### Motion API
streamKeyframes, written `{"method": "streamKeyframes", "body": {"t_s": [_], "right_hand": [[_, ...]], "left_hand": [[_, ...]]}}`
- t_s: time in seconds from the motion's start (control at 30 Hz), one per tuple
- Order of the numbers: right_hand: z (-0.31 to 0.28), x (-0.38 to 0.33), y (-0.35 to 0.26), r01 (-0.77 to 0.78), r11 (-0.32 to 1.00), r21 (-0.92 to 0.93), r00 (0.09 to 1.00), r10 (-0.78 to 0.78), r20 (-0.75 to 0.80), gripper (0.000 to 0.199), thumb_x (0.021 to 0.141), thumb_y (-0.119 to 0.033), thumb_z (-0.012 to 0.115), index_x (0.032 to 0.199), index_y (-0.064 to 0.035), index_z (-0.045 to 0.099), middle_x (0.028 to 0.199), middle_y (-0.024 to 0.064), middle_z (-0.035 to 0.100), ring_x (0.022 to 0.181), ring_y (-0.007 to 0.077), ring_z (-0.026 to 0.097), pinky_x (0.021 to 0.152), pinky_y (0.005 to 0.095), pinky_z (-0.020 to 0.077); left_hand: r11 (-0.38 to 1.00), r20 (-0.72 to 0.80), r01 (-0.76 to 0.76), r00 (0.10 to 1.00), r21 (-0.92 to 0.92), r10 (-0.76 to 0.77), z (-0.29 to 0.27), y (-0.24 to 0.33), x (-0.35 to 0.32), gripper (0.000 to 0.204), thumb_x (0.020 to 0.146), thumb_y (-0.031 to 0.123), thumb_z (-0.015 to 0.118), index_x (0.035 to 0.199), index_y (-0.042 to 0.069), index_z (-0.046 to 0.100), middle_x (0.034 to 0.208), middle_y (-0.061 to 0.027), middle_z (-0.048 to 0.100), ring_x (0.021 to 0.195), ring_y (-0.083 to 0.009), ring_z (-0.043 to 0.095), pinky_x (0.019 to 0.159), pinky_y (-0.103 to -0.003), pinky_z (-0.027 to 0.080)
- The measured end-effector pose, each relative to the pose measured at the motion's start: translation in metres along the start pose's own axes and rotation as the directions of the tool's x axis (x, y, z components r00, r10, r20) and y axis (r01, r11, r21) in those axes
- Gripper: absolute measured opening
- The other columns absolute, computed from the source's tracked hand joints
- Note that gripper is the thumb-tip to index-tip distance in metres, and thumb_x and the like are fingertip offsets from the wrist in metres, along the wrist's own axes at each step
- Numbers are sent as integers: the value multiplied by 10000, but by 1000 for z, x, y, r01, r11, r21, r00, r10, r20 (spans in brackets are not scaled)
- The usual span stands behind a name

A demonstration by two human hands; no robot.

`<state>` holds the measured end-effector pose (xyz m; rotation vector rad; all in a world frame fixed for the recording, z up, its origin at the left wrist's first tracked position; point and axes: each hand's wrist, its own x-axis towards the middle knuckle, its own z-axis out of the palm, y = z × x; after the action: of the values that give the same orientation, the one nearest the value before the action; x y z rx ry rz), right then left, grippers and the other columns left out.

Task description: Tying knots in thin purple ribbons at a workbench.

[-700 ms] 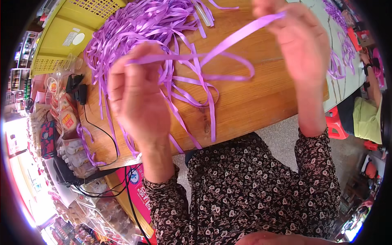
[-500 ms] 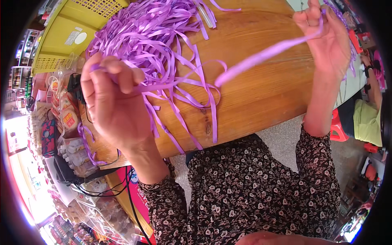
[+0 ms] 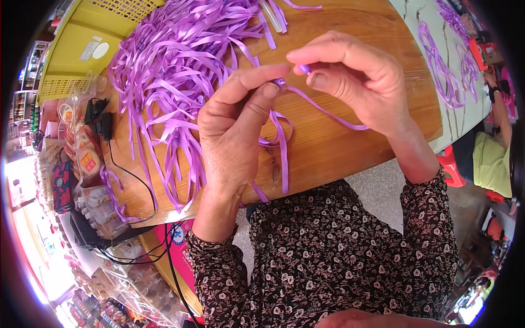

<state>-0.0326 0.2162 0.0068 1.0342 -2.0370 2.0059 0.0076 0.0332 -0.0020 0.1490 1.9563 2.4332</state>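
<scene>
Pinching is being done by left hand [image 3: 232,128] and right hand [image 3: 372,82] now, purple ribbon [image 3: 327,111] being held at the fingertips of each, over the wooden tabletop [image 3: 339,147]!

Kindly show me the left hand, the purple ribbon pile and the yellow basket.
Left hand [image 3: 235,130]: head view, near the thumb's base.
Purple ribbon pile [image 3: 178,57]: head view, its middle.
Yellow basket [image 3: 111,31]: head view, its solid wall.
</scene>
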Motion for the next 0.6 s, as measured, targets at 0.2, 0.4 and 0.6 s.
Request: {"method": "streamKeyframes", "body": {"t_s": [0.2, 0.4, 0.6], "right_hand": [[8, -9, 6, -68, 995, 66, 994, 73, -79, 272, 812, 74, 610, 1081, 37, 591, 969, 77, 596, 877, 128, 584, 773, 227, 476], [1, -9, 10, -39, 999, 17, 999, 39, -9, 251, 807, 101, 598, 1051, 43, 583, 970, 77, 586, 873, 119, 573, 768, 220, 471], [4, -5, 2, 19, 990, -138, 998, -11, 54, 247, 810, 101, 590, 1049, 39, 598, 958, 81, 583, 859, 115, 564, 745, 208, 452]], "left_hand": [[936, -17, 61, 997, -348, -71, 3, -6, 5, 236, 841, -34, 600, 1074, -1, 609, 899, -36, 635, 832, -83, 600, 665, -166, 440], [942, -33, 61, 997, -331, -76, 1, -11, 1, 214, 844, 2, 618, 1057, 4, 616, 873, -47, 649, 749, -79, 589, 636, -162, 422], [997, -94, -43, 995, -67, 37, 4, -19, -1, 135, 884, 25, 573, 999, 6, 641, 856, -3, 607, 733, -53, 528, 621, -170, 416]]}}
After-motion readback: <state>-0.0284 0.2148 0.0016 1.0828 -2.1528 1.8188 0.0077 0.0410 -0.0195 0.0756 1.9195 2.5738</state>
